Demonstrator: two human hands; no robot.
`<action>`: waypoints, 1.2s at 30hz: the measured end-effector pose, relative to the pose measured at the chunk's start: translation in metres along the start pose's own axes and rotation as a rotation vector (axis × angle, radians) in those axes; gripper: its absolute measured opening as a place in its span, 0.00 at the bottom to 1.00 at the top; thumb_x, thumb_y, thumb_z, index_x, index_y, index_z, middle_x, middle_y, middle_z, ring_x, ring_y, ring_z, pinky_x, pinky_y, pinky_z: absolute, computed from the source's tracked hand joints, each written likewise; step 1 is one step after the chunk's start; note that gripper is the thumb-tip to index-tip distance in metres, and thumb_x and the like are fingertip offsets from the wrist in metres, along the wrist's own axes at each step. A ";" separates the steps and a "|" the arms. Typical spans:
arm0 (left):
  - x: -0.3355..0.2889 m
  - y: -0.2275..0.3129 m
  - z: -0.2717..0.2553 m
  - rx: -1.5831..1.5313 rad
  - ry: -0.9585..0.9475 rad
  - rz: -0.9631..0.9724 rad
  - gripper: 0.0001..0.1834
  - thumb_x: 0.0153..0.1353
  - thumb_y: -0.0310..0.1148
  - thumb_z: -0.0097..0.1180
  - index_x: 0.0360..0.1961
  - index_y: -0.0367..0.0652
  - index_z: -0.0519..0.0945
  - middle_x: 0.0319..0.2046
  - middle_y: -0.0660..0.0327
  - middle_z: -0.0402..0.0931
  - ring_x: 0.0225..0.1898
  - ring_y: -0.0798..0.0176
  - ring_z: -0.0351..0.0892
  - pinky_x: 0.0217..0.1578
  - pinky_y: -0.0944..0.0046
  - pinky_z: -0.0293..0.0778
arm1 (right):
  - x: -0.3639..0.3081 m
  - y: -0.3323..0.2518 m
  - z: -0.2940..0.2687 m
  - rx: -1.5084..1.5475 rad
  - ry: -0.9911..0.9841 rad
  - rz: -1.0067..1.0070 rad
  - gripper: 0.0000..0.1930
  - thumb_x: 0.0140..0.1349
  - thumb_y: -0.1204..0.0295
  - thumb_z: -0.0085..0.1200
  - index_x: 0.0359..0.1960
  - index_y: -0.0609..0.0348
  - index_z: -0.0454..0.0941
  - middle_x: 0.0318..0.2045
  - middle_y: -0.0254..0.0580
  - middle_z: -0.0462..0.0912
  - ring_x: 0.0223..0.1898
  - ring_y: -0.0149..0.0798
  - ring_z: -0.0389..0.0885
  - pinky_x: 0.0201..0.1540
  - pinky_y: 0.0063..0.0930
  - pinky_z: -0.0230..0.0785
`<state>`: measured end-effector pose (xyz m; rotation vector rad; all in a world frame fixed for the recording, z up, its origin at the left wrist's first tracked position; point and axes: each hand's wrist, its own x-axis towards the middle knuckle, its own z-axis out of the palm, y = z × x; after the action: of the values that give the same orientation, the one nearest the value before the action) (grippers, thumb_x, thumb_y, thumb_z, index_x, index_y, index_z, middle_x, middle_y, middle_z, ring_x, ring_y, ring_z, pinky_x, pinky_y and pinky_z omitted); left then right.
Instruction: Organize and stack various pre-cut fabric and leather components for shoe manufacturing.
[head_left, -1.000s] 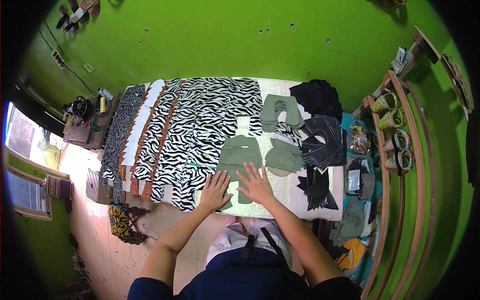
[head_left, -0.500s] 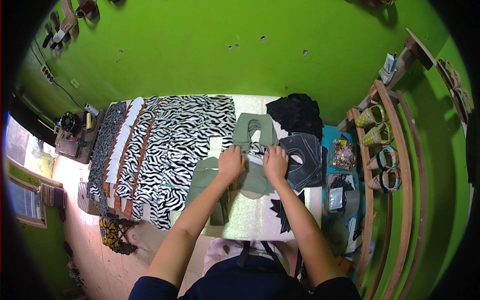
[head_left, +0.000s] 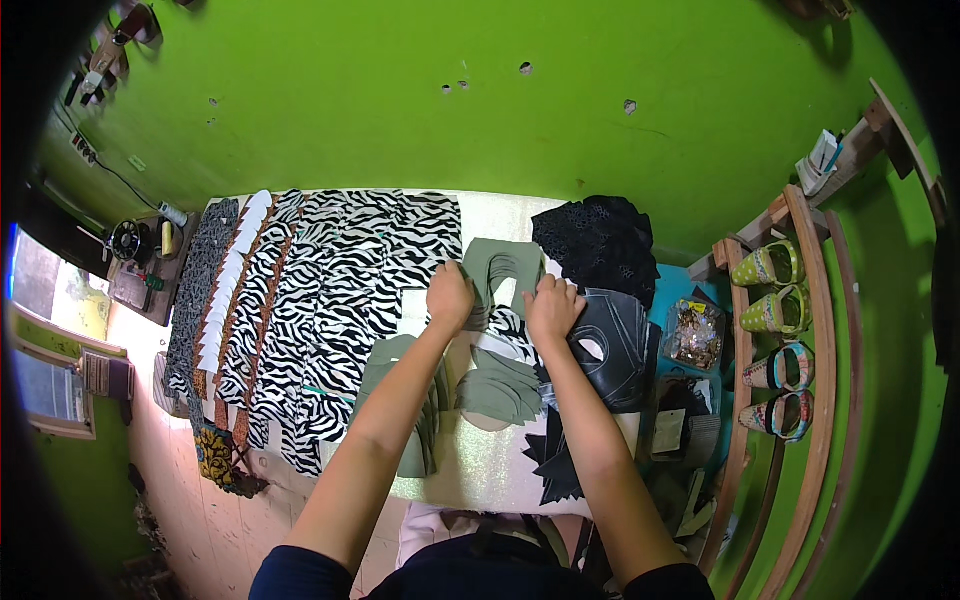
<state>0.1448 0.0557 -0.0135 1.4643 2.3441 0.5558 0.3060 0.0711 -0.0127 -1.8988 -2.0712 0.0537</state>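
A stack of olive-green U-shaped pieces lies on the table with its curve away from me. At its left edge is my left hand, fingers bent around the side. My right hand grips the right leg of the same stack, fingers curled. Between the legs and just below shows zebra-print fabric. Nearer to me sits a fanned pile of rounded olive-green pieces. Longer olive-green pieces lie partly under my left forearm.
Rows of zebra-print pieces cover the left of the table. Black cut pieces and black lacy material lie at right, beside a plastic container of small items. A wooden rack holds sandals.
Both hands have moved from the lower ends of the U-shaped stack up to its two sides. The rounded green pile below is now uncovered. The view has shifted slightly.
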 end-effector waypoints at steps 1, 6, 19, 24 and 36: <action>-0.003 0.001 -0.002 0.022 0.060 0.020 0.14 0.51 0.35 0.55 0.35 0.37 0.71 0.36 0.51 0.70 0.38 0.49 0.71 0.38 0.55 0.70 | 0.000 0.000 0.000 0.037 0.021 -0.057 0.15 0.45 0.61 0.60 0.31 0.55 0.74 0.31 0.40 0.74 0.38 0.41 0.70 0.43 0.37 0.56; -0.010 -0.007 0.001 0.025 0.233 0.182 0.09 0.52 0.34 0.54 0.31 0.41 0.74 0.35 0.53 0.70 0.36 0.49 0.70 0.36 0.54 0.68 | -0.001 0.001 0.001 0.030 0.143 -0.160 0.11 0.49 0.64 0.57 0.32 0.52 0.74 0.30 0.38 0.73 0.36 0.39 0.70 0.41 0.36 0.57; -0.069 -0.012 -0.049 -0.456 0.231 0.206 0.10 0.56 0.29 0.48 0.38 0.36 0.72 0.32 0.47 0.75 0.34 0.45 0.74 0.35 0.55 0.69 | -0.037 -0.014 -0.065 0.024 0.363 -0.177 0.21 0.60 0.66 0.43 0.56 0.51 0.63 0.49 0.45 0.68 0.43 0.45 0.68 0.44 0.38 0.59; -0.112 -0.040 -0.071 -0.460 0.235 0.240 0.11 0.55 0.29 0.50 0.39 0.36 0.70 0.33 0.47 0.75 0.35 0.46 0.75 0.36 0.59 0.69 | -0.081 -0.018 -0.077 0.282 0.376 -0.166 0.12 0.58 0.69 0.44 0.44 0.53 0.73 0.35 0.42 0.77 0.38 0.44 0.73 0.41 0.35 0.63; -0.259 -0.122 -0.042 -0.463 -0.339 0.154 0.17 0.53 0.34 0.54 0.42 0.35 0.71 0.34 0.50 0.75 0.37 0.54 0.75 0.39 0.62 0.69 | -0.274 -0.023 -0.057 0.571 0.256 0.161 0.12 0.57 0.71 0.41 0.42 0.54 0.71 0.29 0.55 0.78 0.31 0.56 0.76 0.32 0.46 0.66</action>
<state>0.1403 -0.2337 -0.0192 1.3915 1.7126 0.7609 0.3144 -0.2092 -0.0113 -1.6079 -1.5213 0.3764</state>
